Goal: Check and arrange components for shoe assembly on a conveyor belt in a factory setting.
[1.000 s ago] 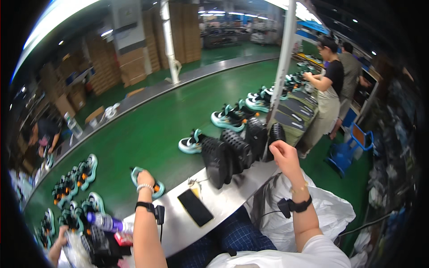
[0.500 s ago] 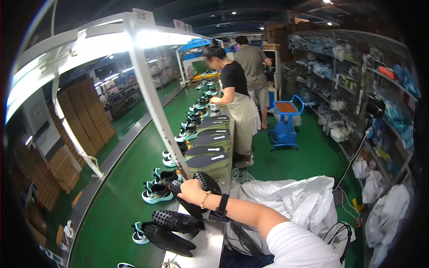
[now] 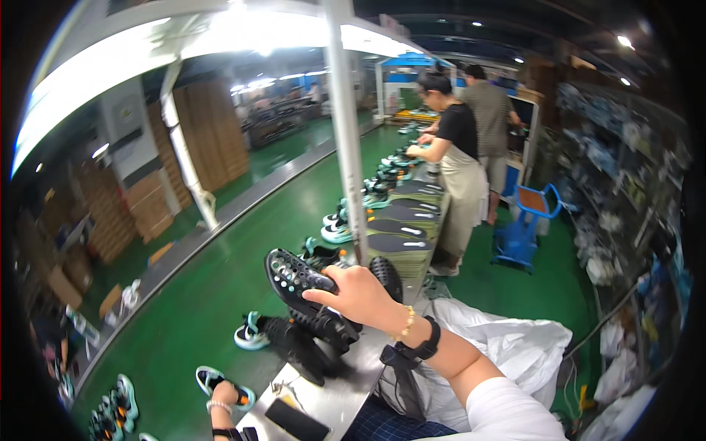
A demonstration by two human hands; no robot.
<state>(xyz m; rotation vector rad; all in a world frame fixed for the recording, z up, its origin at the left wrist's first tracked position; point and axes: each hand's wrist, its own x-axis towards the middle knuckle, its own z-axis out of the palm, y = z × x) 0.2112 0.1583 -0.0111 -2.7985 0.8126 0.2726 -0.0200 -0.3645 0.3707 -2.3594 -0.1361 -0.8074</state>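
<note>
Right hand (image 3: 360,294) grasping a perforated black shoe form (image 3: 292,275) above the metal tabletop's (image 3: 360,367) left edge, left hand (image 3: 225,395) clasping a turquoise-soled sneaker (image 3: 208,378) beside that edge; too low a swing might topple the neighbouring black forms (image 3: 293,345).

White is showing above, dark blue below
A plain white fabric short sleeve (image 3: 507,411) is covering the upper right arm. Behind the bare right hand (image 3: 360,292), a bracelet of small, yellowish-gold beads (image 3: 407,323) is circling the wrist, and a wide black strap (image 3: 428,342) with a boxy black plastic device (image 3: 398,358) is wrapping the forearm next to it. At the bare left hand (image 3: 228,393), a bracelet of pale, pearly round beads (image 3: 218,405) is sitting ahead of a dark band (image 3: 226,434). Dark blue trousers with thin, pale grid lines (image 3: 397,424) are covering the lap
</note>
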